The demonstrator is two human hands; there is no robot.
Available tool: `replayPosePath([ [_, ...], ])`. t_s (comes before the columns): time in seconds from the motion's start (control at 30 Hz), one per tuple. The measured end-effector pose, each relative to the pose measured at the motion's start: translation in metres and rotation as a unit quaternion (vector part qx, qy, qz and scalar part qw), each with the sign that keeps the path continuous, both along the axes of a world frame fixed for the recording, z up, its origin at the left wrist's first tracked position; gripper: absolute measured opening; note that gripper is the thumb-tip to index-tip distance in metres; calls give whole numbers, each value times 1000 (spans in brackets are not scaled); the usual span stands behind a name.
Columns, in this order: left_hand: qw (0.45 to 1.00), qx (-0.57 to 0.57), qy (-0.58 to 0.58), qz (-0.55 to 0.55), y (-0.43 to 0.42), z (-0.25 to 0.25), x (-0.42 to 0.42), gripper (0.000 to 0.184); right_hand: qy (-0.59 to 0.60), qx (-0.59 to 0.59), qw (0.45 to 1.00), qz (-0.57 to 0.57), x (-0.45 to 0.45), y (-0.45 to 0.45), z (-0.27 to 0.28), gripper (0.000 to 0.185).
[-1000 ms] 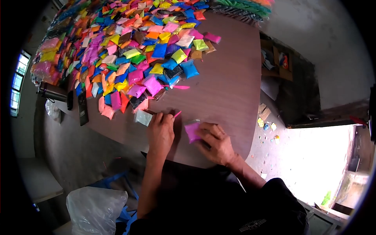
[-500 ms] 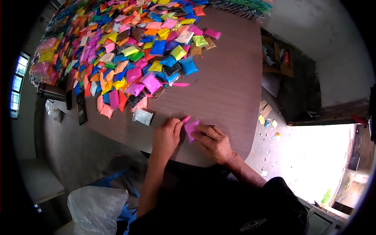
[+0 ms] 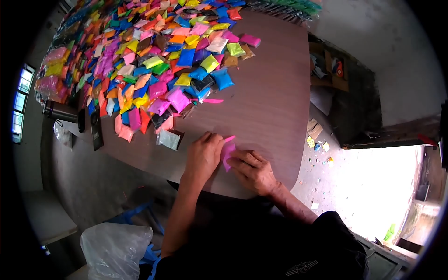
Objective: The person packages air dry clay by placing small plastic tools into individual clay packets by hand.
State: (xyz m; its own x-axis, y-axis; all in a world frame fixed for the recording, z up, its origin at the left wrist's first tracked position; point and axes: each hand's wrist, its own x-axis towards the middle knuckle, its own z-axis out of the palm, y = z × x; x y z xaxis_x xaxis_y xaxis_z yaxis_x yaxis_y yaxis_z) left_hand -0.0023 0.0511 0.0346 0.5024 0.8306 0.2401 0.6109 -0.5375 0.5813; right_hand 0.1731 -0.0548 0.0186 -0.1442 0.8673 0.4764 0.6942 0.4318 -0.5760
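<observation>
My left hand [image 3: 204,154] is closed, its fingers pinching a thin bright pink plastic piece [image 3: 230,138] whose end sticks out to the right. Just beside it, my right hand [image 3: 254,171] grips a small purple-pink packet [image 3: 227,154] by its right side. Both hands are low over the near edge of the brown table [image 3: 266,112]. The fingers partly cover the packet, and most of the pink piece is hidden in my left fist. A whitish packet [image 3: 168,139] lies left of my left hand.
A big heap of colourful small packets [image 3: 158,60] covers the table's far left. Another thin pink piece [image 3: 213,101] lies by the heap's edge. A dark flask [image 3: 63,110] lies at the left. Below stand a blue stool [image 3: 135,212] and a clear plastic bag [image 3: 116,247].
My left hand has moved slightly right and up, bringing the pink piece over the packet's top edge. The right hand still grips the packet, which now shows narrower.
</observation>
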Motion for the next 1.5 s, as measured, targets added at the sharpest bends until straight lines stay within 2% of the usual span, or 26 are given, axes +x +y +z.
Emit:
replayPosePath([
  [0.1,999,3,-38,5,-9,10,-4,10,10,-6,1000,-3,-1,-1,-1,39],
  [0.17,996,-35,-68,37,-25,15,-9,10,6,1,1000,-6,0,0,1,36],
  [0.4,994,-14,-56,95,-29,-20,-32,11,15,-12,1000,-11,-4,-1,0,37],
  [0.53,990,-45,-74,108,-32,-7,-34,10,19,-17,1000,-15,-3,0,3,35],
  [0.63,990,-27,-104,88,-48,6,-30,11,27,-28,999,-21,-3,-1,5,35],
  [0.73,990,-54,-80,103,-64,1,-25,9,27,-29,999,-21,-5,0,4,35],
  [0.87,993,-28,-30,113,-47,-12,-33,8,14,-19,1000,-17,-4,1,4,37],
  [1.0,990,-40,-48,124,-41,1,-34,9,6,-8,1000,-19,-4,0,4,37],
  [1.13,991,-38,-98,83,-45,19,-16,10,4,-8,1000,-11,-2,-3,1,37],
  [1.23,999,-28,-8,26,-37,17,-6,9,-3,6,1000,2,-1,-2,-4,38],
  [1.33,999,-19,28,-18,-18,12,0,8,-5,12,1000,5,0,-2,-2,37],
  [1.47,999,-4,46,-27,-4,2,9,8,1,11,1000,-1,-2,0,-1,38],
  [1.5,999,-5,21,-25,0,-2,10,9,1,12,1000,-1,-2,0,0,38],
])
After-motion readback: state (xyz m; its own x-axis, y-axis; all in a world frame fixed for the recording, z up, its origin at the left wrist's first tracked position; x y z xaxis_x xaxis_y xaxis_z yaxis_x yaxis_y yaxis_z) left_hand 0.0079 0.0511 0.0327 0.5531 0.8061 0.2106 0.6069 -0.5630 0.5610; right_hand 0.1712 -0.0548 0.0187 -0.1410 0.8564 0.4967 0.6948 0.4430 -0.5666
